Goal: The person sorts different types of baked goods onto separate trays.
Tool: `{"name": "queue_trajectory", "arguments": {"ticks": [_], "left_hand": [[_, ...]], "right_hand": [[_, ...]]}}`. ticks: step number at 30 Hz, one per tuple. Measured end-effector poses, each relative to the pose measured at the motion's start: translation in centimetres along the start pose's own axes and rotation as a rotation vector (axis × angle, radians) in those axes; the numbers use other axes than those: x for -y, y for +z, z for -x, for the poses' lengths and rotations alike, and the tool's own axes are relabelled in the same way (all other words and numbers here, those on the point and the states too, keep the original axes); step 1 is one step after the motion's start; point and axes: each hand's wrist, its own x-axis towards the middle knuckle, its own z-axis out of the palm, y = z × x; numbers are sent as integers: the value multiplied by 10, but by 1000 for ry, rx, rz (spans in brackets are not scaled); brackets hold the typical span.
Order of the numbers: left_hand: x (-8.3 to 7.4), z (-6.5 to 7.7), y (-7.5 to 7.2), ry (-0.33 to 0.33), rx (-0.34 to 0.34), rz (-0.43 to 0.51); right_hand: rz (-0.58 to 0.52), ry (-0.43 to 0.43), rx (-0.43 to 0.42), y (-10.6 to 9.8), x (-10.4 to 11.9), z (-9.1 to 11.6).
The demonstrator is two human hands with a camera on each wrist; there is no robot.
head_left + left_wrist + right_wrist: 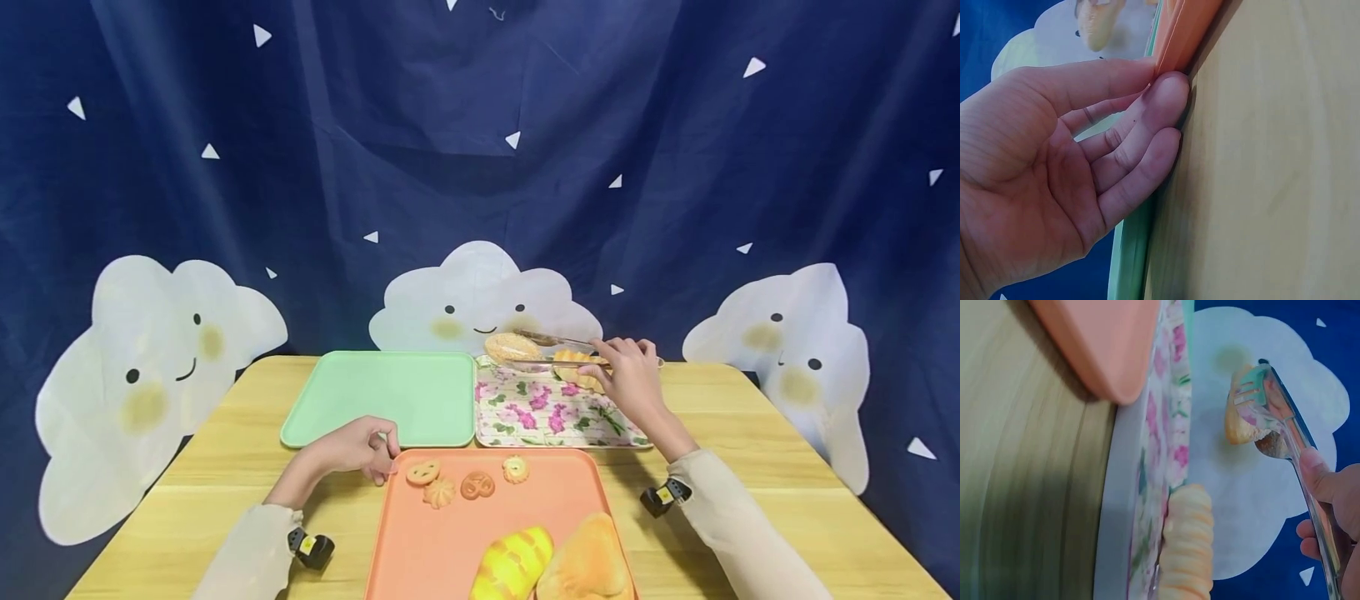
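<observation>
My right hand (636,379) grips a pair of metal tongs (1315,515). Between the tongs' ends is a seeded, oval bread roll (510,347), held up over the far left part of the floral tray (540,429). In the right wrist view, the fork-like end and the spoon-like end clasp the roll (1237,422). A ridged, golden bread (1186,544) lies on the floral tray, partly behind the tongs in the head view. With thumb and fingers, my left hand (356,447) pinches the far left corner of the orange tray (1185,31).
On the orange tray (435,550) several cookies (439,492) lie along the far side. A yellow striped bread (513,562) and a large browned bread (588,560) lie nearer. The green tray (397,400) stands left of the floral one. A dark curtain (480,192) hangs behind the table.
</observation>
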Motion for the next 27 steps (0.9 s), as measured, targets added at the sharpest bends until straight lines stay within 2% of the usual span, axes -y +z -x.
{"name": "queue_trajectory", "arguments": {"ticks": [9, 17, 27], "left_hand": [[1, 0, -1, -5, -3, 11], [2, 0, 0, 2, 7, 39], [3, 0, 0, -7, 1, 0]], "right_hand": [[43, 3, 82, 12, -12, 3], [50, 40, 151, 16, -16, 2], [95, 1, 155, 24, -19, 4]]}}
